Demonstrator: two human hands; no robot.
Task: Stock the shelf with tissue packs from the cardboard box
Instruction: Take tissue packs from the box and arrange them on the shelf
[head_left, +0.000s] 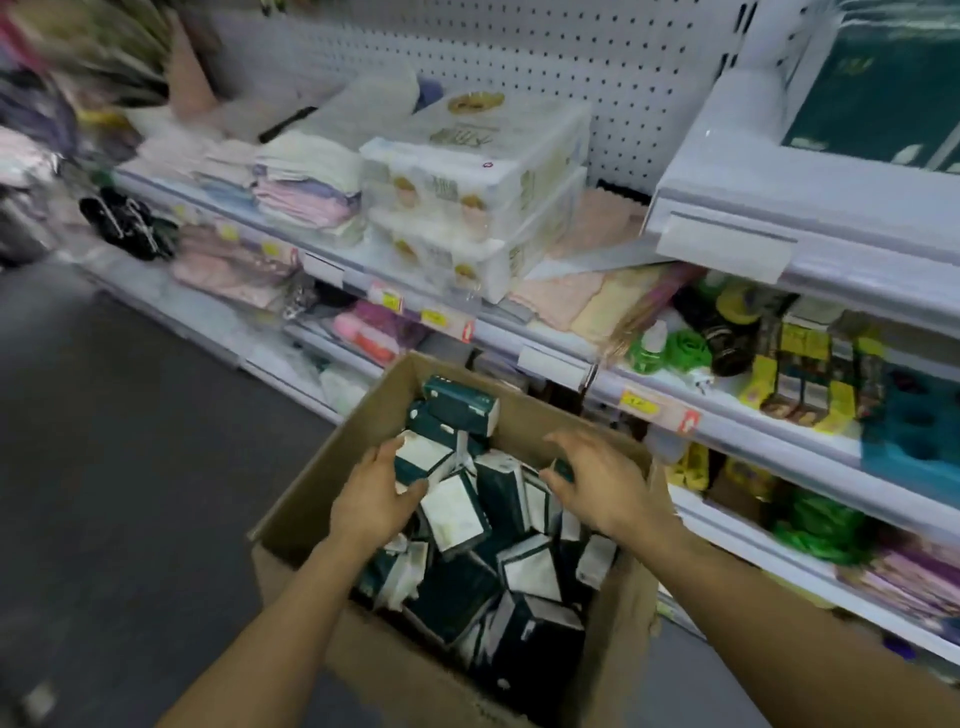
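Cardboard box (306, 499) on the floor at the foot of the shelf (675, 410), open top, heaped with dark green and white tissue packs (457, 512) lying every which way, no common long axis

Both hands are inside the box mouth, over the upper end of the heap. Left hand (376, 491): fingers curled round a white-faced pack at the left edge of the pile, thumb on top; reads as a grip, though the blur leaves it uncertain. Right hand (597, 480): fingers spread and bent, tips touching or just above a small dark pack near the right wall; cannot tell if it has closed on anything

Packs lie directly beneath and between the hands, so the reach is short and downward. Shelf tiers stand beyond and to the right of the box; right hand is the nearer to them. A dark green bulk pack (883, 98) sits on the upper tier, top right

Hard to read: motion blur throughout, pack print illegible, box bottom and lower layers hidden, near box wall cut by the frame edge, target slot on the shelf not identifiable
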